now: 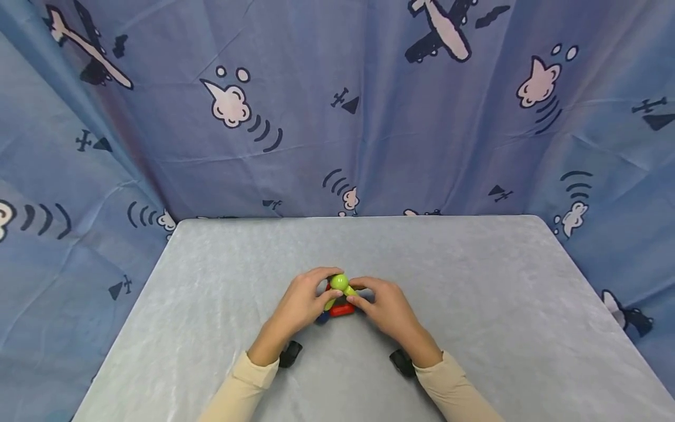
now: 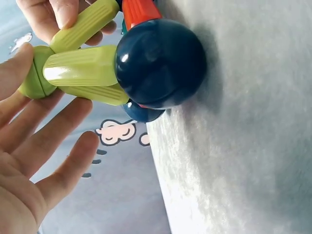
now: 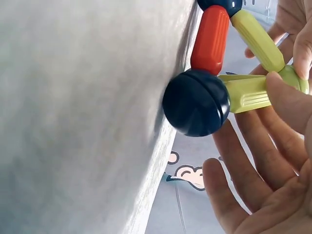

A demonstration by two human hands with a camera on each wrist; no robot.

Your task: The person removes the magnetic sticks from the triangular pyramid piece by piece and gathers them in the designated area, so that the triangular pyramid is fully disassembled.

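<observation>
In the middle of the table stands a small pyramid of toy building rods and balls. Its base has dark blue balls (image 2: 161,63) and red rods (image 3: 210,39) resting on the tabletop. Yellow-green rods (image 2: 80,66) slope up from there to a green ball (image 1: 340,282) at the top. My left hand (image 1: 300,299) pinches that ball between thumb and fingers, from the left. From the right, my right hand (image 1: 387,305) holds one green rod (image 3: 248,95) near its upper end, thumb on one side and fingers on the other. The far side of the base is partly hidden.
A light grey cloth covers the table (image 1: 448,264), whose far edge meets a blue curtain (image 1: 295,117) printed with planes and clouds. Black wrist cameras (image 1: 290,354) sit under both wrists, beside cream sleeves (image 1: 237,387).
</observation>
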